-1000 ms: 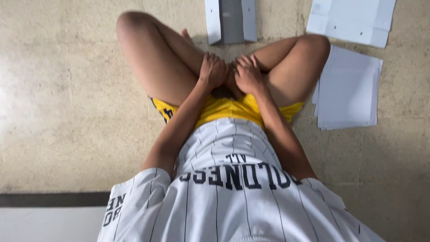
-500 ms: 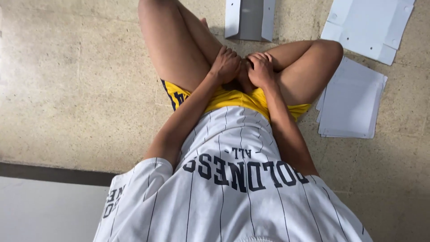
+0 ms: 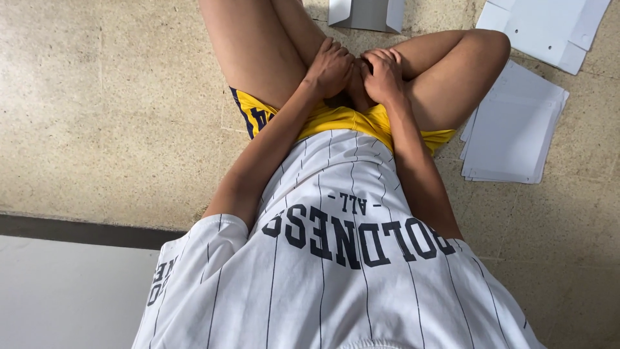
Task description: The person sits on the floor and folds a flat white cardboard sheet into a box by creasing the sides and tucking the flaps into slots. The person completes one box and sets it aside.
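Clearly, you sat cross-legged on the speckled floor (image 3: pixel 97 116), and both hands were tucked into your lap between your thighs, touching each other. Your left hand (image 3: pixel 330 68) had its fingers curled and pressed close together, and your right hand (image 3: pixel 382 74) lay just beside it with its fingers bent down in the same way; whether anything was held inside them could not be told, since the palms faced away and nothing showed between the fingers. The flat white cardboard pieces lay untouched around you. A stack of flat white sheets (image 3: pixel 513 132) lay on the floor to the right of your right knee, near it but apart from your hands. A larger white sheet with notched edges (image 3: pixel 542 29) lay farther off at the far right, and a partly folded white piece (image 3: pixel 367 14) lay at the far edge, just beyond your hands. Judging from how things lay, little was done: one piece looked partly folded, the stack seemed unworked, and neither hand was on any sheet.
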